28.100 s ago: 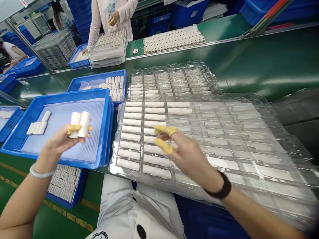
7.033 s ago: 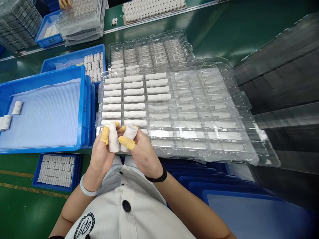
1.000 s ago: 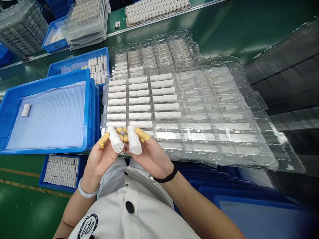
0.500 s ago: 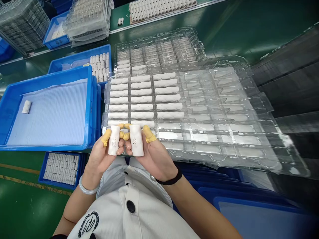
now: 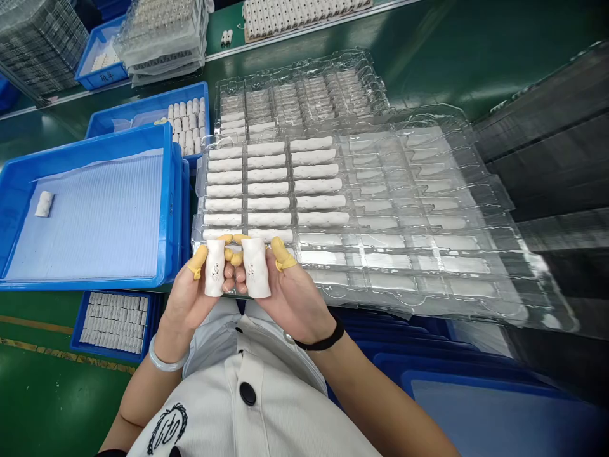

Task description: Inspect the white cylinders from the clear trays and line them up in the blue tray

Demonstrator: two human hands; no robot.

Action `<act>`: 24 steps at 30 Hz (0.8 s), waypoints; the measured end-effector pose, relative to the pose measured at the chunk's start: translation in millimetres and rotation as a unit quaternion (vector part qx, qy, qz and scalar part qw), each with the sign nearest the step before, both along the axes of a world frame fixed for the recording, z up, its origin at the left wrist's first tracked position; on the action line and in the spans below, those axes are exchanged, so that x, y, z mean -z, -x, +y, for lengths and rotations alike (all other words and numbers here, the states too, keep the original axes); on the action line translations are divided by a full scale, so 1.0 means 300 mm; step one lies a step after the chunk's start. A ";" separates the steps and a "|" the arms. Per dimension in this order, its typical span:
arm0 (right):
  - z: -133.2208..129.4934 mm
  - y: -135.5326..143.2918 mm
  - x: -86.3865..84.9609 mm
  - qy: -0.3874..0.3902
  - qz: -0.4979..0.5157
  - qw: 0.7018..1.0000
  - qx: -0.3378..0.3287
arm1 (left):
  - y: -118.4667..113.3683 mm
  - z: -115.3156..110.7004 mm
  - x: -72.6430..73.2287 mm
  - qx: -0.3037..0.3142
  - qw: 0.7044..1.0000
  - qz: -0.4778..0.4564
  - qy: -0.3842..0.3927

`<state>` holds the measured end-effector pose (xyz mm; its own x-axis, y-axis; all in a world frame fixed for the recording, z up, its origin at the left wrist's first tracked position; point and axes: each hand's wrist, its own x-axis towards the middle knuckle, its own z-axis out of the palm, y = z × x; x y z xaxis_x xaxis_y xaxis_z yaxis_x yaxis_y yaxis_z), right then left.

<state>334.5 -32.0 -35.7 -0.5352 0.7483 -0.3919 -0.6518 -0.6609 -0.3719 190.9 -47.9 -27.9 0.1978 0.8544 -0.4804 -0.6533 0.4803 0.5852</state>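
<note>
Looking from the head view, the left hand (image 5: 190,301) grips a white cylinder (image 5: 214,270) between its fingers, and the right hand's (image 5: 295,298) fingers clasp a second cylinder (image 5: 255,270) just beside it, near the clear tray's (image 5: 373,207) near edge. Far left, a lone cylinder (image 5: 44,204) lies in the blue bin (image 5: 166,209).

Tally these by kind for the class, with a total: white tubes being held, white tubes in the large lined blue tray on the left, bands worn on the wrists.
Held white tubes: 2
White tube in blue tray: 1
Wrist bands, pale bangle and dark band: 2
Total: 5
</note>
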 end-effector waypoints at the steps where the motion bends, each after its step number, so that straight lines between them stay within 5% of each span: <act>1: -0.001 0.000 0.001 0.000 0.001 1.000 -0.004 | 0.000 -0.001 0.004 -0.002 1.000 0.000 -0.005; 9: -0.005 -0.010 0.016 0.000 0.032 1.000 0.000 | 0.017 0.003 0.033 -0.022 1.000 0.018 -0.006; 20: -0.009 -0.014 0.026 -0.006 -0.019 1.000 0.008 | 0.003 0.008 0.006 0.006 0.999 -0.006 0.051; 24: -0.004 -0.018 0.020 0.029 -0.027 0.999 0.009 | -0.005 0.016 0.005 -0.027 0.995 -0.012 0.093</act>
